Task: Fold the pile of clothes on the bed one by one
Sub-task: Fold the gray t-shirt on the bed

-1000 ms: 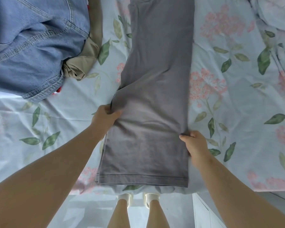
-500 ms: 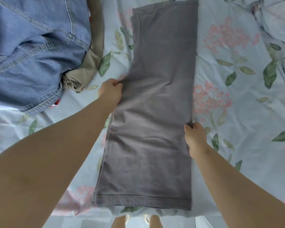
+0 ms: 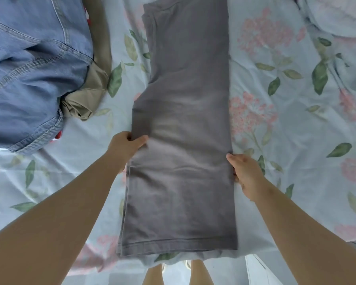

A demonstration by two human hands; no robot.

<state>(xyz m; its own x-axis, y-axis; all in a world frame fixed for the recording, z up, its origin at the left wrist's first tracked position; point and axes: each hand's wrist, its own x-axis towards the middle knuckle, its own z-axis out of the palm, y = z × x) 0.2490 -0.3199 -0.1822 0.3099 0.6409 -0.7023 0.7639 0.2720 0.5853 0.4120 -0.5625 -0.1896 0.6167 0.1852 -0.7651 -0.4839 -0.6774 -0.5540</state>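
Both forearms reach in from the bottom of the frame. The left hand [image 3: 127, 145] pinches the left edge of the grey garment [image 3: 185, 99], thumb on top. The right hand [image 3: 247, 172] grips the right edge, fingers curled under. The garment, a long soft folded strip, lies flat mid-frame on the floral bed sheet [image 3: 296, 145]. Stitched denim [image 3: 29, 79] and crumpled khaki cloth [image 3: 84, 95] lie upper left.

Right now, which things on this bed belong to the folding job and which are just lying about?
Job: grey garment, gripped at its side edges by left hand and right hand; denim garment and tan garment, piled at left.
Lying about: floral sheet; bunched bedding at the top right.
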